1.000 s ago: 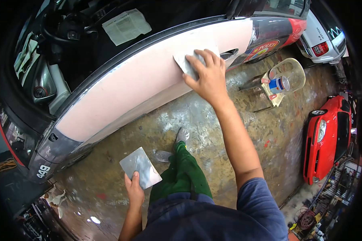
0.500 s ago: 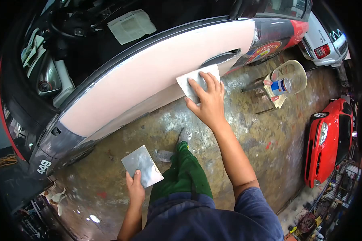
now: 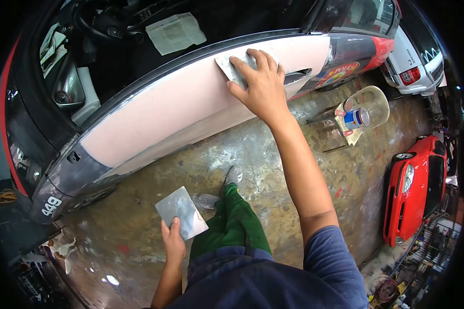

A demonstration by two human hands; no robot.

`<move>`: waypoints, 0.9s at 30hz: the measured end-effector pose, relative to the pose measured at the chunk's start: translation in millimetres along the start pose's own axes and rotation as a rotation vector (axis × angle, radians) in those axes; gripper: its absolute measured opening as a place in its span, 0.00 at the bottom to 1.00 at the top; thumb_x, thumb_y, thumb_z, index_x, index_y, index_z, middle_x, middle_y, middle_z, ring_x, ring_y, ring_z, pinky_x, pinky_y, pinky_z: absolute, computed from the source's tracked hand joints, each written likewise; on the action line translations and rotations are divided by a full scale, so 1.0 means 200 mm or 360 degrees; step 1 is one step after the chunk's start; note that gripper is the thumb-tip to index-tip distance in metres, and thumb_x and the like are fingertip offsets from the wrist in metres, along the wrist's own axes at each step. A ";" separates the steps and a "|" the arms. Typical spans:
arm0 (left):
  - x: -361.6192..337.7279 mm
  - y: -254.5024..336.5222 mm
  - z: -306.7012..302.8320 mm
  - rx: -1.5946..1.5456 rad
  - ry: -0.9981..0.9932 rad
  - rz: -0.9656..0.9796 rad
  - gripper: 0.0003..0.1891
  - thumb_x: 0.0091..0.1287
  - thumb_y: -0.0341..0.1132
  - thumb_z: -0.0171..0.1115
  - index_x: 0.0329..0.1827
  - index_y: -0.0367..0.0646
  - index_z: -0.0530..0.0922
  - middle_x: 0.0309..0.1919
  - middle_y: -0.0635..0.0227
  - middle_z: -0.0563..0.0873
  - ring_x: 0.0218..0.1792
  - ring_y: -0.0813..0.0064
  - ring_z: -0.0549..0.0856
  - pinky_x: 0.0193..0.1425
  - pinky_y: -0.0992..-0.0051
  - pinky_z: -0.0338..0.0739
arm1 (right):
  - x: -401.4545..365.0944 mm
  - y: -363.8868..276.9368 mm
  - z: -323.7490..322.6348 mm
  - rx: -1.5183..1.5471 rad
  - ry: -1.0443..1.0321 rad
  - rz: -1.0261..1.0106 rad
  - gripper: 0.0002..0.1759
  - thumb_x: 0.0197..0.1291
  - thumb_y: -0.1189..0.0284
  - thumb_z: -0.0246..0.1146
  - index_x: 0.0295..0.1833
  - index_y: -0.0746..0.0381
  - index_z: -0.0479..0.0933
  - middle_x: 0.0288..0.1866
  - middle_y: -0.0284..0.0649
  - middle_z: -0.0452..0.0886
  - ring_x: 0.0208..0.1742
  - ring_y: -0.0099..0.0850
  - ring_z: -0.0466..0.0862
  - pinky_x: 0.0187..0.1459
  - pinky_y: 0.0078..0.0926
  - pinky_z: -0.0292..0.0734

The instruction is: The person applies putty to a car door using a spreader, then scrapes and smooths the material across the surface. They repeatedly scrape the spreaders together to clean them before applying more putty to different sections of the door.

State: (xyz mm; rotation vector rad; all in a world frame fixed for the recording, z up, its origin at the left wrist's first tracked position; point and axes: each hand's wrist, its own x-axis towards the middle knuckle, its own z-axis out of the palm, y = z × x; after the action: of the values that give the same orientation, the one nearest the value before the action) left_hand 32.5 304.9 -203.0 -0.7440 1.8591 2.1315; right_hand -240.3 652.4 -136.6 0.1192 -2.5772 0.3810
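Fingers spread, my right hand (image 3: 265, 92) presses a thin, square, grey-white sheet (image 3: 234, 75) against the car door (image 3: 154, 110). The door's upper panel has a matte pink coat, and the sheet lies just left of the door handle recess (image 3: 297, 75). Part of the sheet is hidden under my fingers; its material is not clear. Lower down, away from the door, my left hand (image 3: 174, 243) grips a flat grey-and-white square plate (image 3: 181, 210) by its near edge, thumb on top.
A newspaper (image 3: 175, 33) lies inside the car by the open window. A chair (image 3: 379, 107) with a blue-and-white can (image 3: 357, 118) stands on the stained floor (image 3: 314, 170). Right of it is a red car (image 3: 415, 188); a silver vehicle (image 3: 415, 56) is behind.
My right hand and the sheet have moved up the pink panel, from its lower edge towards the window. My left hand and the plate are nearly still. The view has shifted slightly.
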 end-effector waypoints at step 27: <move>-0.03 0.01 -0.09 0.0044 0.0023 0.0039 0.20 0.82 0.35 0.56 0.70 0.33 0.71 0.61 0.60 0.82 0.60 0.72 0.80 0.68 0.70 0.71 | -0.28 -0.25 0.02 0.0030 -0.0075 0.0092 0.33 0.52 0.59 0.74 0.67 0.46 0.81 0.73 0.48 0.71 0.77 0.54 0.67 0.71 0.68 0.60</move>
State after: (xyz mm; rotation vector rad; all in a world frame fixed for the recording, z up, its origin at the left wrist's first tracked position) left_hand 40.4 287.7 -200.5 -0.7362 1.9106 2.1158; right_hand -185.9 603.0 -156.9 0.0616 -2.6283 0.4290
